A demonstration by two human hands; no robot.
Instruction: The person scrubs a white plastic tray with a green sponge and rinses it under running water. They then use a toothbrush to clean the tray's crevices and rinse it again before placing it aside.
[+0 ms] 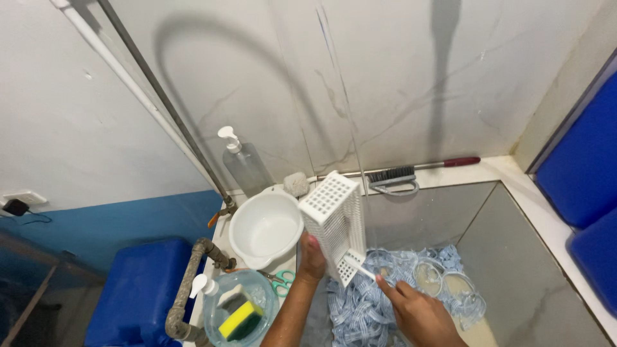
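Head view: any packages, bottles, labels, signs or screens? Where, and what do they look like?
Clear plastic pump bottle with white pump: on the ledge against the wall, behind the white plastic basin; tall, no label visible.
Second white pump head: bottom left, beside the clear round container holding a yellow-green sponge; its bottle is hidden.
White wall socket: far left, dark plug in it.
No signs or screens.

The left hand (312, 257) holds up a white plastic basket with holes (334, 222). The right hand (421, 315) holds a white toothbrush (363, 270), and its tip touches the bottom end of the basket. Under the hands is a blue and white cloth (366, 308) with glass lids (443, 279) on it. Beside the left hand sit a white bowl (265, 228), green scissors (283, 280), and a clear tub with a yellow and green sponge (240, 319). A pump bottle (244, 164) stands by the wall.
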